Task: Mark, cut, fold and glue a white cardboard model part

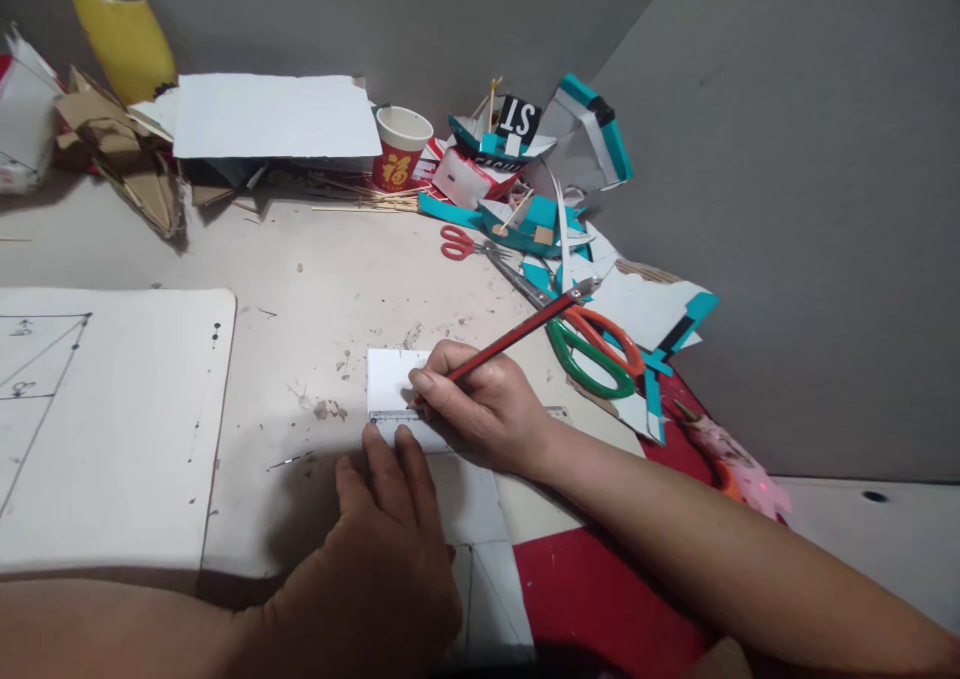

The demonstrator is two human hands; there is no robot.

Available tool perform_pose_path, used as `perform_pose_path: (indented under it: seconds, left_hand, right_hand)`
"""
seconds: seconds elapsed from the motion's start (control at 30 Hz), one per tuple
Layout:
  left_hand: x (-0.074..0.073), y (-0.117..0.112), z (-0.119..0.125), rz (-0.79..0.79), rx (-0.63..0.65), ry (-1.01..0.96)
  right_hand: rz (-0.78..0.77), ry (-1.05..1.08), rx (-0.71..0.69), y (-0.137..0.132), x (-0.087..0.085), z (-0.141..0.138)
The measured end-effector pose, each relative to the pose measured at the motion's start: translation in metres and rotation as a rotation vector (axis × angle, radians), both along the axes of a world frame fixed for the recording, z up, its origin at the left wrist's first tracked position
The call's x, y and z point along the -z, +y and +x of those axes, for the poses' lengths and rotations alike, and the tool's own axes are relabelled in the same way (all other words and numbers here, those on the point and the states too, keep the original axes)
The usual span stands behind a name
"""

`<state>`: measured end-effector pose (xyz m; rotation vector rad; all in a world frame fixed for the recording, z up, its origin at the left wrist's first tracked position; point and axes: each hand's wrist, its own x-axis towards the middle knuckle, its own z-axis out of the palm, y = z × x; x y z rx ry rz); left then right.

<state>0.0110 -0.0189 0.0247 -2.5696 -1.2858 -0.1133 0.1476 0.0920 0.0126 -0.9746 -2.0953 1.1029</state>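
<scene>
On the pale, stained bench [300,309], a white paper sheet [390,379] lies mid-frame. The left hand [401,549], fingers slightly spread, presses at a slim grey ruler [394,419], probably so it cannot slide. The right hand [487,409] pinches a red-and-black pencil [517,334], apparently guided by the edge. Counted: two scissors [556,344] right of centre, one ruler, one pencil.
</scene>
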Motion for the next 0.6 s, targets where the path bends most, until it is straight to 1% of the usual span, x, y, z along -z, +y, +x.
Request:
perform_pose_path:
  seconds: [0.2, 0.43, 0.6]
  left_hand:
    - [0.0015, -0.0020, 0.0013, -0.011, -0.025, 0.003]
    - [-0.0005, -0.0007, -0.0004, -0.007, 0.012, 0.006]
    - [-0.0020, -0.0011, 0.0001, -0.039, 0.002, -0.006]
  right_hand:
    - [0.006, -0.007, 0.003, -0.0008, -0.0013, -0.0003]
    - [0.038, -0.013, 0.020, -0.0010, -0.0002, -0.0008]
    - [0.030, -0.010, -0.014, 0.0002, -0.0007, 0.0001]
